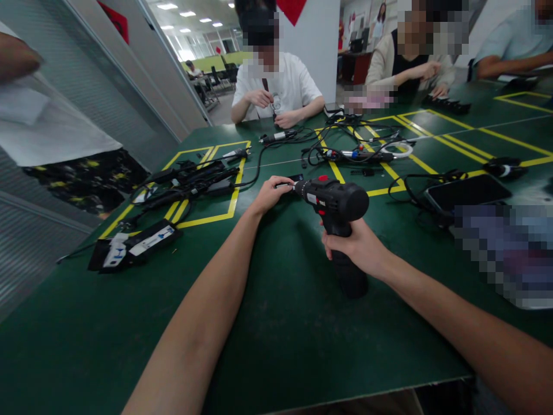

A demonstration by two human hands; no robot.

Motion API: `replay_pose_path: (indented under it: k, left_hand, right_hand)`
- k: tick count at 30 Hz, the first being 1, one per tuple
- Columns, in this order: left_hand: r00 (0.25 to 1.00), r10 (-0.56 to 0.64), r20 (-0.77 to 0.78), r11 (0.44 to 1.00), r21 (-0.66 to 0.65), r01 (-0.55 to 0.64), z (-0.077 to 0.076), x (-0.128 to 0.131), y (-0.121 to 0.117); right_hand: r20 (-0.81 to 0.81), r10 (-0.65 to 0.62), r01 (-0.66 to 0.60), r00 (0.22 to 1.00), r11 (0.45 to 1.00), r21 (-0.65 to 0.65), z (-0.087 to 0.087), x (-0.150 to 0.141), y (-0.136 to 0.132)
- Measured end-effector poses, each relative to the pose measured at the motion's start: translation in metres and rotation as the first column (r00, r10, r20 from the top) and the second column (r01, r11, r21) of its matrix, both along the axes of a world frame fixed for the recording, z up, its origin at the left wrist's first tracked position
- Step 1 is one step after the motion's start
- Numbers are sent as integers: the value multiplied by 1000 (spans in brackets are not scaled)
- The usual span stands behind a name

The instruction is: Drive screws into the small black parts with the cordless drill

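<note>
Drill (334,199) sits above the green table (108,323), my right hand (356,245) wrapped round its grip. My left hand (270,193) curls at the bit (294,186); what it pinches, I cannot tell. I'd hold alignment steady, fingertips clear. Room opens nearside; cables (196,183) crowd left.

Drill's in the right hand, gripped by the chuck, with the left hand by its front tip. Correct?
Not quite: in the head view, the right hand grips the drill by its handle, not by the front end. The left hand is by its front tip, as you say.
</note>
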State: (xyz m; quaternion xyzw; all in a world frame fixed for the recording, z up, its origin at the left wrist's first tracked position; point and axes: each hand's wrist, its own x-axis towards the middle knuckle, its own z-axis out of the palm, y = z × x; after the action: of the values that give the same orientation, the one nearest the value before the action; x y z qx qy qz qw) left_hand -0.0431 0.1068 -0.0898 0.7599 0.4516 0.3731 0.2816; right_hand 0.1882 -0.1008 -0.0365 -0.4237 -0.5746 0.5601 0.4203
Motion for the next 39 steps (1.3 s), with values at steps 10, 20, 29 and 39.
replay_pose_path:
  k: [10, 20, 29, 39]
  left_hand:
    - [1000, 22, -5, 999, -25, -22, 2, 2, -1]
    - [1000, 6, 14, 1000, -20, -5, 0, 1, 0]
    - [1000, 2, 23, 1000, -23, -2, 0, 1, 0]
    - [1000, 11, 0, 1000, -5, -11, 1, 0, 0]
  right_hand:
    - [-3, 10, -10, 1000, 1000, 8, 1, 0, -1]
    - [0, 5, -5, 1000, 1000, 16, 0, 0, 0]
    - [1, 7, -7, 1000, 1000, 11, 0, 0, 1]
    - [-4, 6, -6, 1000, 1000, 3, -1, 0, 1]
